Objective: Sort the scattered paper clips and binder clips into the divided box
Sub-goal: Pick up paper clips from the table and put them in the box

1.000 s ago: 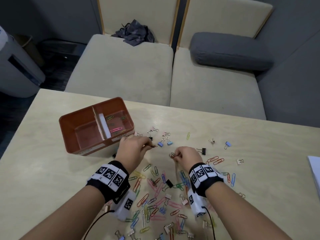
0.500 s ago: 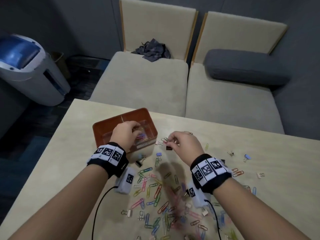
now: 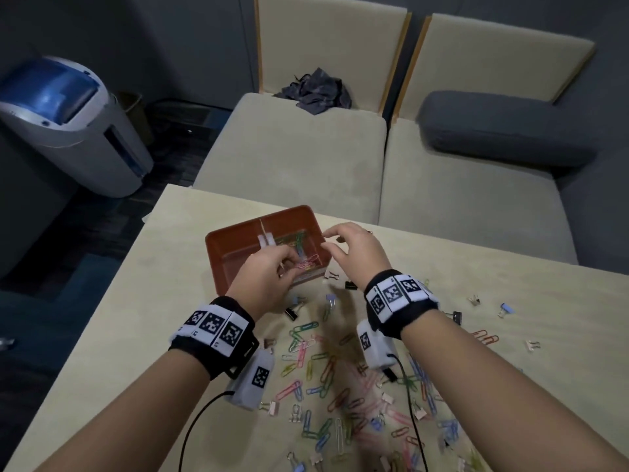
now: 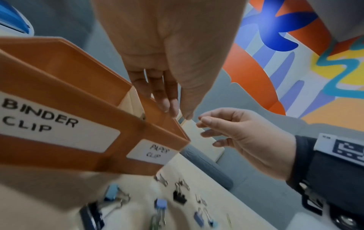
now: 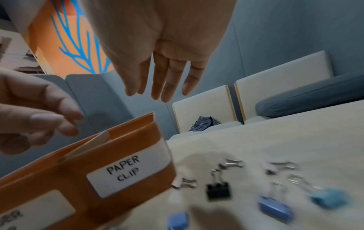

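Observation:
The orange divided box (image 3: 218,240) stands at the table's far side, with labels BINDER CLIP (image 4: 49,121) on its left half and PAPER CLIP (image 5: 126,169) on its right half. Several coloured paper clips (image 3: 299,241) lie in the right compartment. My left hand (image 3: 289,264) hovers over that compartment's near edge, its fingers nearly straight with nothing seen between them (image 4: 178,114). My right hand (image 3: 326,241) hangs over the box's right rim, fingers spread and empty (image 5: 155,93). Loose paper clips (image 3: 323,369) and binder clips (image 5: 217,190) are scattered on the table below my wrists.
The wooden table (image 3: 170,267) ends just beyond the box, and beige sofa seats (image 3: 292,155) with a grey cushion (image 3: 503,127) lie past it. A white and blue appliance (image 3: 68,124) stands on the floor at the left. Cables trail from both wrist units.
Both hands have moved from the heap of clips up to the box. The pinches seen a second ago have loosened and the right hand's fingers have spread.

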A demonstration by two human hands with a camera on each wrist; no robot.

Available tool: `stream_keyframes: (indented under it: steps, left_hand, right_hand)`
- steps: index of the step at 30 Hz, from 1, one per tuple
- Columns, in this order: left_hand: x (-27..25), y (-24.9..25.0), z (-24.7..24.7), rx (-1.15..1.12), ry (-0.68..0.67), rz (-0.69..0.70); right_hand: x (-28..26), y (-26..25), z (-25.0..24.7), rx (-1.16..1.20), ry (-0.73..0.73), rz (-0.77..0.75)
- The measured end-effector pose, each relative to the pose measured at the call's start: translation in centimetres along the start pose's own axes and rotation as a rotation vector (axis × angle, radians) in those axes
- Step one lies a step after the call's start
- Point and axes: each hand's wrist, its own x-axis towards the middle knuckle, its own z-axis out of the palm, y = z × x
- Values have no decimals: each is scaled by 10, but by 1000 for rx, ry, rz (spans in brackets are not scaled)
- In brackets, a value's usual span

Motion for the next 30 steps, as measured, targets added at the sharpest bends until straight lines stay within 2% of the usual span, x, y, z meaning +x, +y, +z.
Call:
stream_keyframes:
  steps: [3,8,12,19,24,30]
  left_hand:
    - [-15,3,17,-40,-77,54]
    - [-41,10,60,101,-243,78]
    - [-48,13,96,205,-334,4]
    - [-41,15,129,321,-378,-55]
    - [-32,17,139,347,-410,-74]
    - [-27,16,142,355,-464,-53]
  right_hand:
    - [-36,30,-11,-48,2,60]
    - [-108,78,-12,-183,-230,312]
    - [-138,93,-2,-273,-330,360]
    - [-145,96,17,-356,-386,379]
    - [-141,99,25,-254,-349,401]
    - [-129,100,29,-242,-402,340]
